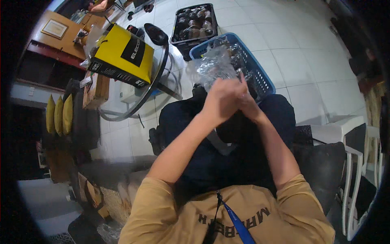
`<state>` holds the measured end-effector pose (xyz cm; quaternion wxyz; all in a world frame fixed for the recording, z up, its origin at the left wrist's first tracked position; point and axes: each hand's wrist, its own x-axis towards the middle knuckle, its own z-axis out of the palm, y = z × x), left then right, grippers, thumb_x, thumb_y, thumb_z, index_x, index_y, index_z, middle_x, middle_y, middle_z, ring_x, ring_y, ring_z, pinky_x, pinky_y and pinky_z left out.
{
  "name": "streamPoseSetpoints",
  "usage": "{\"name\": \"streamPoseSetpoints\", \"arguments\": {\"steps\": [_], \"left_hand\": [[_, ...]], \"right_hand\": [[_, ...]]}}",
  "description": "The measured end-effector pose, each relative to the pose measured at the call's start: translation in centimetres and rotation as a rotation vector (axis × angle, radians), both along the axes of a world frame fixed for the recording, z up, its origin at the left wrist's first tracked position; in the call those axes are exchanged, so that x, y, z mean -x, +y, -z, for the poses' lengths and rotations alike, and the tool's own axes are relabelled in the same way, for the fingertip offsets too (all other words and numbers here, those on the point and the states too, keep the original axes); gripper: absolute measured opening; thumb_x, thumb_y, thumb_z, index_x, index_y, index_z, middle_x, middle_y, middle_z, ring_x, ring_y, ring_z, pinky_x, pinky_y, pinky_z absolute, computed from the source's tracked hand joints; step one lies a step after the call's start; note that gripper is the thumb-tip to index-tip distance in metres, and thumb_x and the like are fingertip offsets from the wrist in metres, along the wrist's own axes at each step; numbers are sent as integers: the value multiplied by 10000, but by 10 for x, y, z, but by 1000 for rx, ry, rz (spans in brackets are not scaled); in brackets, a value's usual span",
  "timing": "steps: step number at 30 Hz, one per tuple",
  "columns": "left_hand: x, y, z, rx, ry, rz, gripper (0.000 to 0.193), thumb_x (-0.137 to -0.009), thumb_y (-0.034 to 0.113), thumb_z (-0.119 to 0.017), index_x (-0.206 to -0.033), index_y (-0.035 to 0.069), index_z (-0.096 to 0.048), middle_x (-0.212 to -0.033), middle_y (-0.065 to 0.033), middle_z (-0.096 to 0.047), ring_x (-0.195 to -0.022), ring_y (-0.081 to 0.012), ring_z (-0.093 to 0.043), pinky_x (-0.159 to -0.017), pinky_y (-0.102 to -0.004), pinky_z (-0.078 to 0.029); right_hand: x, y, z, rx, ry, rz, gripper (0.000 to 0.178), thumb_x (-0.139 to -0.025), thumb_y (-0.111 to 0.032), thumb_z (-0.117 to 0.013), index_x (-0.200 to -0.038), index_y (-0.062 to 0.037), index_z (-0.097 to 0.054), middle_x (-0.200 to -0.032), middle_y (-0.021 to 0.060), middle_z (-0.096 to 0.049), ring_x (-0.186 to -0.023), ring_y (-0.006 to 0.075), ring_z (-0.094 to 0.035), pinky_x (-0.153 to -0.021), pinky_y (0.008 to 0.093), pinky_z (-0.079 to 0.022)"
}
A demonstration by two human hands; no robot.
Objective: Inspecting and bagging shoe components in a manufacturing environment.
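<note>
While a yellow box [129,52] stands well to the left of the blue basket [263,78], a black crate [192,41] of wrapped bundles [198,25] sits just beyond that basket's far-left corner. Crumpled clear plastic [215,63] spreads over the basket's left near part. At the basket's near side, my left hand [222,96] is blurred and curled narrow on the plastic's lower end. Just to its right and against it is my right hand [249,104], one finger pointing up; I cannot tell what it grips. I judge the thin film could tear if my hands pull unevenly, or slip free if my pinch is loose. Its loose edge might also snag on the basket's slotted wall, dragging at the wrapped pieces [235,53] inside.
</note>
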<state>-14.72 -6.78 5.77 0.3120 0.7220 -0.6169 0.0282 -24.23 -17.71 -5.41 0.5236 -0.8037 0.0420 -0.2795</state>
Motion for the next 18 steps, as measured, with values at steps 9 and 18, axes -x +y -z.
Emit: {"name": "streamPoseSetpoints", "arguments": {"steps": [9,18], "left_hand": [[-31,19,13,450,-167,-292,205,-762,42,-720,-960,75,-679,-916,-101,-576,-868,-278,-546,-764,-380,-426],[-45,14,53,578,1006,-181,246,-914,90,-594,-1118,40,-466,-937,-26,-468,-842,-154,-467,-804,-266,-380]], "right_hand": [[16,-5,-53,-811,99,-91,905,-797,-187,-792,-1470,-53,-203,-1346,121,-480,-1268,204,-433,-1078,330,-331],[9,-5,-44,-701,164,3,1050,-753,-277,-811,-1511,-49,-121,-1358,156,-480,-1271,223,-443,-1076,343,-324]]}}
